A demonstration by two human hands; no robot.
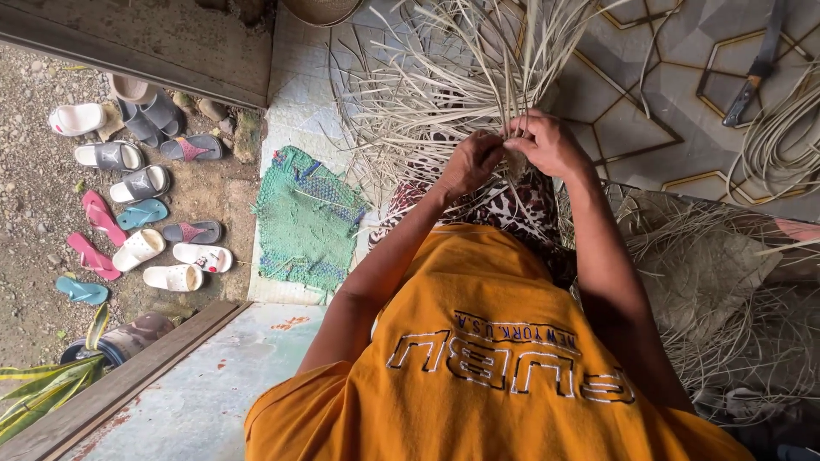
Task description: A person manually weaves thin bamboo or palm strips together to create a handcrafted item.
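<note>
- Tiled floor (pixel 649 128) by a doorway, sandals (pixel 137 222) out on the gravel far left, green mat (pixel 307 218) nearer.
- Left hand (pixel 468 162) and right hand (pixel 547 143) both pinch pale straw strips (pixel 444 77) over the lap, centre.
- Knife (pixel 756 72) lies far right.

No packages, labels, signs or screens in view. Only printed matter: white-outlined block lettering across the orange shirt (pixel 478 376), at 6 o'clock.
</note>
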